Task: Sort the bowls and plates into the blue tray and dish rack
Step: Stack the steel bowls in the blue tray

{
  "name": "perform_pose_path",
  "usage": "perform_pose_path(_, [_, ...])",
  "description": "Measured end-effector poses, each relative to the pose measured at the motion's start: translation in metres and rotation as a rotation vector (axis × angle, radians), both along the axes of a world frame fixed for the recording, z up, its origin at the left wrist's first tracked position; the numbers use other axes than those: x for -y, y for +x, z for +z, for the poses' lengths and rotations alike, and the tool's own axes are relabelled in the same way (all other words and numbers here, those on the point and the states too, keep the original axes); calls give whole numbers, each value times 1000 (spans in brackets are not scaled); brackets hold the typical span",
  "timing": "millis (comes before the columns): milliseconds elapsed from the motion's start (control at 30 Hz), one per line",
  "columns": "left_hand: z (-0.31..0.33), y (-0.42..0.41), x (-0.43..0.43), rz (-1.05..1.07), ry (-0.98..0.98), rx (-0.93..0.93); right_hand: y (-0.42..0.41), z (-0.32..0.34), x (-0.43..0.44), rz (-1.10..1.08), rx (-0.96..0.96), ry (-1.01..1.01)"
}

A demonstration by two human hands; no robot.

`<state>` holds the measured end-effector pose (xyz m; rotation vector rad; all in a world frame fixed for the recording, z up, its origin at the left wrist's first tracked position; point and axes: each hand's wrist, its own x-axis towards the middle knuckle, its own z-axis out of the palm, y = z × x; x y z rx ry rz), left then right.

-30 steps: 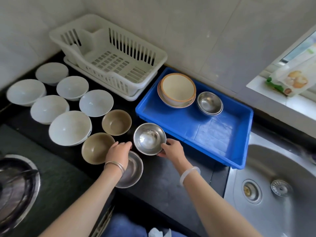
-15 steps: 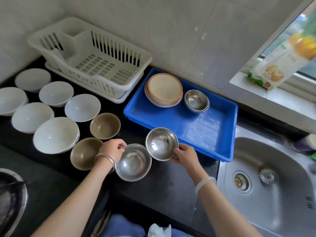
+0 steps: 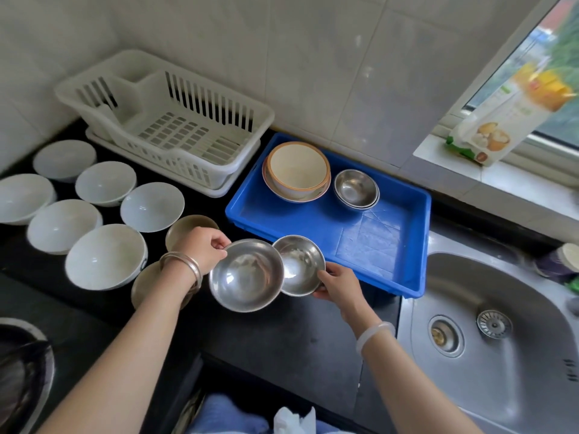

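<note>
My left hand (image 3: 203, 248) grips the far rim of a large steel bowl (image 3: 246, 275), held above the black counter. My right hand (image 3: 336, 281) holds a smaller steel bowl (image 3: 300, 266) by its near rim; the two bowls overlap, the large one in front. The blue tray (image 3: 369, 242) lies just behind them and holds a cream bowl on a plate (image 3: 297, 170) and stacked steel bowls (image 3: 356, 188). The white dish rack (image 3: 169, 126) stands empty at the back left. Several white bowls (image 3: 105, 256) and two brown bowls (image 3: 185, 228) sit on the counter at left.
A steel sink (image 3: 501, 333) fills the right side, right of the tray. A dark pan (image 3: 18, 371) sits at the lower left. A food packet (image 3: 498, 120) leans on the windowsill at the upper right. Tiled wall runs behind the rack and tray.
My left hand has lifted the large steel bowl off the counter and moved it right. The two steel bowls, apart before, now overlap in front of the tray.
</note>
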<state>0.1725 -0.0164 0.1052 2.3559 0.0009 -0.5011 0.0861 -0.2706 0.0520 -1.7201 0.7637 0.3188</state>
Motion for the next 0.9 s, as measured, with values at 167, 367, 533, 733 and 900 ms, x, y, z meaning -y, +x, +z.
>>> perform_pose_path(167, [-7,-6,26,35,-10,18,-1,2,-17,44,15,70])
perform_pose_path(367, [-22,-21,40,153,-134,-59,-8,2,-20,31,15,140])
perform_pose_path(533, [-29,-29,44,277,-370,-271,-10,8,-16,15,34,230])
perform_pose_path(733, [-22,-32,61,383,-533,-328,-7,17,-6,28,34,285])
perform_pose_path(900, [-16,-22,80,396,-618,-298,0,21,10,-38,79,298])
